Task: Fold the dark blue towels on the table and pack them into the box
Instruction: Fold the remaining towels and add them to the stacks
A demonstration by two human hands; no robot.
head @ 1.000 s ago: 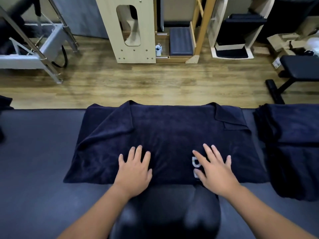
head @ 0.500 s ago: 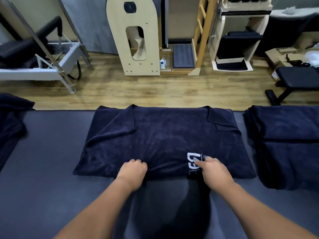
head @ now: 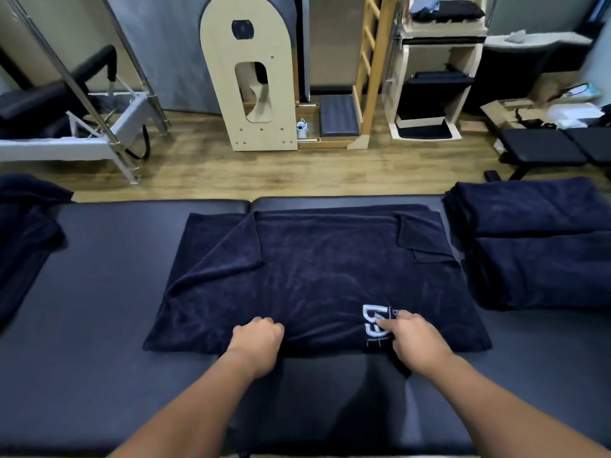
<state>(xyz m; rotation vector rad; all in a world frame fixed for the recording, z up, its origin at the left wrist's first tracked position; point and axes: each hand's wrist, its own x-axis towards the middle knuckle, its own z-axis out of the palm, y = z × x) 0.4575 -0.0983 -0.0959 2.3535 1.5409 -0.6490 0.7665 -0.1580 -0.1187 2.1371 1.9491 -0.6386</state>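
One dark blue towel [head: 314, 276] lies spread mid-table [head: 99, 292]; a folded stack [head: 535, 242] right, a loose heap [head: 23, 239] left — two hands. Left hand [head: 256, 340] and right hand [head: 415, 337] grip its near edge, fingers curled. A second ago both lay flat, fingers spread — now bunched on cloth.

Fingertips of the left hand [head: 258, 338] curled out of sight at the near edge of the spread towel [head: 314, 279]. White logo [head: 375, 320] partly covered by the right hand [head: 413, 337], unreadable. Crumpled towel [head: 23, 239] and folded stack [head: 539, 242] cut by the side edges.
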